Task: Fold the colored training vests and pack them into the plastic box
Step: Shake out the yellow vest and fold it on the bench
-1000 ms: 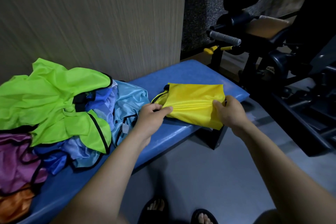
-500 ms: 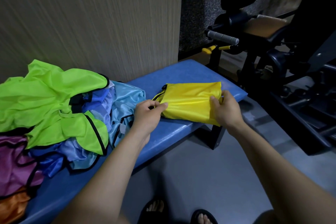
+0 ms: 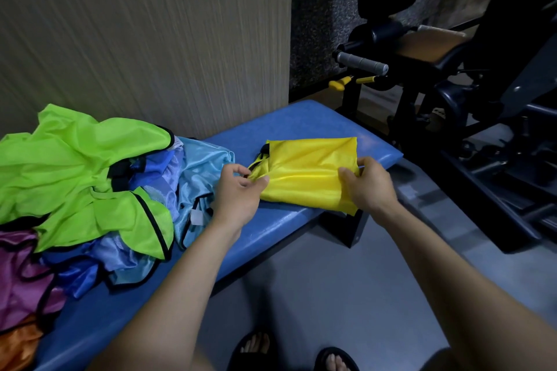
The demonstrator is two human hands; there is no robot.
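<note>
A folded yellow vest (image 3: 310,172) lies on the right end of the blue padded bench (image 3: 301,120). My left hand (image 3: 239,193) pinches its left edge near the black trim. My right hand (image 3: 369,184) grips its right near edge, and that corner hangs over the bench's front. On the left of the bench sits a loose heap: a lime green vest (image 3: 75,172) on top, light blue (image 3: 202,178) and darker blue (image 3: 81,275) vests beneath, a purple one (image 3: 21,283) and an orange one (image 3: 15,346) at the far left. No plastic box is in view.
A panelled wall (image 3: 144,39) rises right behind the bench. Black gym equipment (image 3: 452,117) with a grey handle (image 3: 361,62) stands close on the right. Grey floor lies in front, with my sandalled feet (image 3: 292,352) at the bottom edge.
Both hands have shifted slightly along the yellow vest's near edge. The vest's far layer now lies flatter, and its near right corner droops over the bench edge.
</note>
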